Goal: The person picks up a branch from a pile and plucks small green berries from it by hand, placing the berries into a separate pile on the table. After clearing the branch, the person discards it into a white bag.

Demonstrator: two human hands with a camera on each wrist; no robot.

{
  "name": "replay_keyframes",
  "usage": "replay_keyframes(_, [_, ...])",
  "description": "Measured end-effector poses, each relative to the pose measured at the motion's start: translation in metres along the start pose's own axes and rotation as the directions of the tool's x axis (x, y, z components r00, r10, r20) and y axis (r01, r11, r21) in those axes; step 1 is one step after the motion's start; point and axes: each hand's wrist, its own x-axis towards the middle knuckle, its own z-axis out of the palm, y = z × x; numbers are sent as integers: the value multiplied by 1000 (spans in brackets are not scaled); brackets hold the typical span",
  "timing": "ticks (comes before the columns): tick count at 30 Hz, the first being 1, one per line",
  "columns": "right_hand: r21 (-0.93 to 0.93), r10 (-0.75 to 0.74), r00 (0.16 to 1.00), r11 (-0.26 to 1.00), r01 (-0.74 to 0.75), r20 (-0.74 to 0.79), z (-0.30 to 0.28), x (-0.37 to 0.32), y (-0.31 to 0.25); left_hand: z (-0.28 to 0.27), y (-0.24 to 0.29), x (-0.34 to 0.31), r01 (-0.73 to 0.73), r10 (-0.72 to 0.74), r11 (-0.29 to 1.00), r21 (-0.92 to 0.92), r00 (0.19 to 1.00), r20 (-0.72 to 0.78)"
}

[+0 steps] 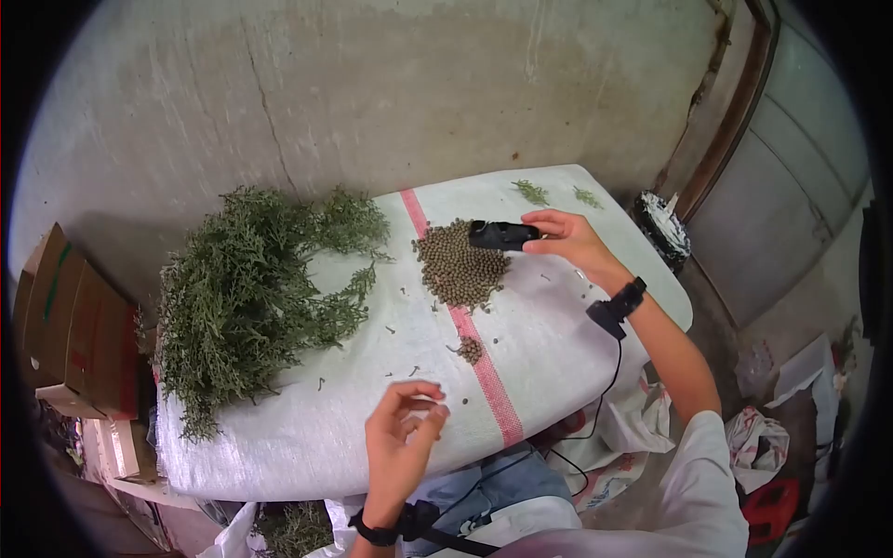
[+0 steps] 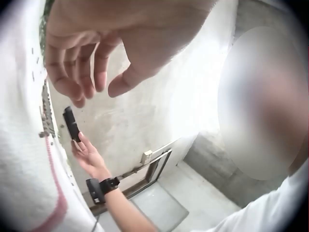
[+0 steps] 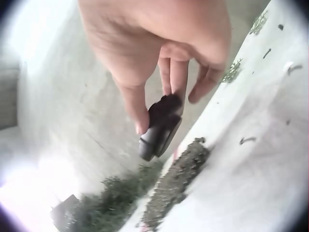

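My right hand point(image 1: 575, 244) pinches a black, glossy, oblong object point(image 1: 502, 235) between thumb and fingers, over the right side of a pile of small round brown seeds point(image 1: 454, 270). In the right wrist view the object point(image 3: 161, 126) hangs from the fingertips, above the white sack surface; its exact kind I cannot tell. My left hand point(image 1: 400, 442) hovers near the front edge, holding nothing, with its fingers loosely bent. Just beyond it, a small cluster of the same seeds point(image 1: 470, 351) lies on the red stripe. The left wrist view shows its fingers point(image 2: 72, 89) bent above the sack.
A big heap of green conifer-like sprigs point(image 1: 251, 298) covers the left of the white sack point(image 1: 577, 344). Two small sprigs point(image 1: 531, 192) lie at the back. A cardboard box point(image 1: 79, 325) stands at left, a concrete wall point(image 1: 372, 102) behind. Wrist-camera cables point(image 1: 609, 381) hang at right.
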Motion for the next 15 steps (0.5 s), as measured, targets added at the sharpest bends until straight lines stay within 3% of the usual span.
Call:
replay_keyframes(3, [-146, 0, 977, 989, -32, -212, -22, 27, 16, 3, -6, -22, -19, 1, 957, 291, 998, 59])
replay_keyframes(8, [-249, 29, 914, 958, -141, -405, -13, 71, 40, -12, -25, -25, 136, -129, 976, 168, 990, -51])
replay_keyframes(11, [-334, -108, 872, 940, -66, -478, 3, 77, 44, -12, -26, -25, 125, -114, 984, 127, 989, -94])
replay_keyframes(12, [-332, -101, 873, 940, -73, -478, 5, 73, 38, -11, -27, -25, 133, -122, 983, 127, 988, -94])
replay_keyframes(15, [22, 72, 931, 997, -68, -358, 9, 52, 21, -14, -30, -27, 113, -99, 984, 138, 990, -99])
